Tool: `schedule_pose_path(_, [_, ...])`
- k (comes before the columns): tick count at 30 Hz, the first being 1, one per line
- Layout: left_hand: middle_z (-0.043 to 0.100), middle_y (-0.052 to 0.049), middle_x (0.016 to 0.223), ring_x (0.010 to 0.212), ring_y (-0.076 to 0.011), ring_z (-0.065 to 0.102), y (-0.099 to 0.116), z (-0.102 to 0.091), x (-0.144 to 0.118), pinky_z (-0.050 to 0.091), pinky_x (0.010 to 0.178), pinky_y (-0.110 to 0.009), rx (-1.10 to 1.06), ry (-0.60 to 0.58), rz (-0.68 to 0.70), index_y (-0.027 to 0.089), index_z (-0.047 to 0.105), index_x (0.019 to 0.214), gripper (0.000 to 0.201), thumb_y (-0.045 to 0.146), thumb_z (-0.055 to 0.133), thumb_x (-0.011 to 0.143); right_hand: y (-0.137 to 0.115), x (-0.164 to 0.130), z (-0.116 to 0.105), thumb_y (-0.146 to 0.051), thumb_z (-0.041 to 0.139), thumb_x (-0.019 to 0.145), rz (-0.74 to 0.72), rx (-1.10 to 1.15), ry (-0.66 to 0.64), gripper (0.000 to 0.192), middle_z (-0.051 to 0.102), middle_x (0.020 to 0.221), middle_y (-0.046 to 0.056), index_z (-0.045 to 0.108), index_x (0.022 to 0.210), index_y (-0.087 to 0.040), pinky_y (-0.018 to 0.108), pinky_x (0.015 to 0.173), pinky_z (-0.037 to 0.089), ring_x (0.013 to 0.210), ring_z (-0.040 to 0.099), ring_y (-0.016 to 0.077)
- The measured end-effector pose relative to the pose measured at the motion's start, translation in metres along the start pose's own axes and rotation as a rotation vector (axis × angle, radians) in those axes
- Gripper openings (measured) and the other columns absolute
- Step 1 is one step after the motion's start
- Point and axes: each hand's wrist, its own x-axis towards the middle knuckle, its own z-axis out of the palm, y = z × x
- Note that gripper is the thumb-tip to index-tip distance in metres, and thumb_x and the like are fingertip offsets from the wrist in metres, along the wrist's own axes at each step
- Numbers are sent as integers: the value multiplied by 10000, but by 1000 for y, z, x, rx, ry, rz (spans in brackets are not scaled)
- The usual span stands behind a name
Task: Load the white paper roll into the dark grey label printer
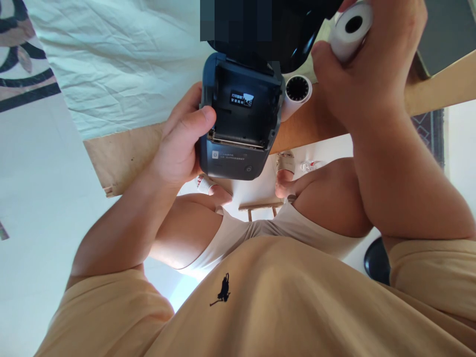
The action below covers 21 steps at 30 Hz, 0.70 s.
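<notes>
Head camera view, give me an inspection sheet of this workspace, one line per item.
Surface: wooden table with a pale green cloth.
Job's things: dark label printer, lid open, roll bay empty; white paper roll.
Clutter: second paper roll lying on the table beside the printer.
Grippers: left hand grips the printer's side; right hand holds the white paper roll.
Cables: nothing seen.
Surroundings: white floor, patterned rug.

Spare paper roll, wooden table, pale sheet

Unreadable white label inside printer
</notes>
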Motion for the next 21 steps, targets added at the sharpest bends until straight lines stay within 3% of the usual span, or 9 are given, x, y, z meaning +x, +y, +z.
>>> schedule_pose_path(11, [439, -25, 808, 649, -87, 502, -1, -1, 0, 381, 515, -197, 12, -1, 11, 171, 404, 977, 288, 342, 371, 747, 0, 1, 0, -258, 454, 708, 10, 23, -36, 377, 433, 1057, 13, 402, 1075, -193, 240, 834, 436, 978, 451, 103])
schedule_pose_path(15, [447, -26, 815, 641, -80, 502, 1, 1, 0, 379, 497, -186, -18, 5, 6, 168, 408, 968, 291, 334, 383, 731, 1, 1, 0, -261, 451, 714, 5, 23, -36, 393, 430, 1066, 13, 392, 1098, -207, 248, 892, 427, 1005, 446, 114])
schedule_pose_path(21, [451, -25, 813, 623, -72, 471, 1, 1, 0, 370, 495, -185, -48, 24, -28, 167, 414, 956, 311, 356, 421, 709, -3, 1, 0, -240, 440, 716, 31, 58, -93, 380, 435, 1066, 40, 394, 1085, -162, 217, 673, 436, 945, 458, 103])
